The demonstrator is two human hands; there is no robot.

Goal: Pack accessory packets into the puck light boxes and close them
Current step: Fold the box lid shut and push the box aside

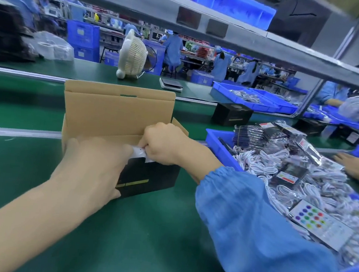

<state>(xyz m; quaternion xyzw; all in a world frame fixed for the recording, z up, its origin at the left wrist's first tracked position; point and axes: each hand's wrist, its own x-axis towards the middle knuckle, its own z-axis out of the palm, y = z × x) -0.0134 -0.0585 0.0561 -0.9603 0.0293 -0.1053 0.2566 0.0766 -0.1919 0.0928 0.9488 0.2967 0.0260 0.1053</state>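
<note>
A black puck light box (148, 178) with a gold stripe stands on the green bench in front of me, its brown cardboard lid (118, 108) standing open at the back. My left hand (93, 165) grips the box's near left front edge. My right hand (162, 143) is curled over the box's opening and pinches a white accessory packet (142, 153) at the top edge. The inside of the box is hidden behind my hands.
A blue bin (223, 150) heaped with white cable packets and remote packets (318, 224) stands at my right. Another person's hand (354, 166) rests beyond it. More black boxes (232, 116) ride the green conveyor. A white fan (131, 55) and blue trays (255, 99) stand behind.
</note>
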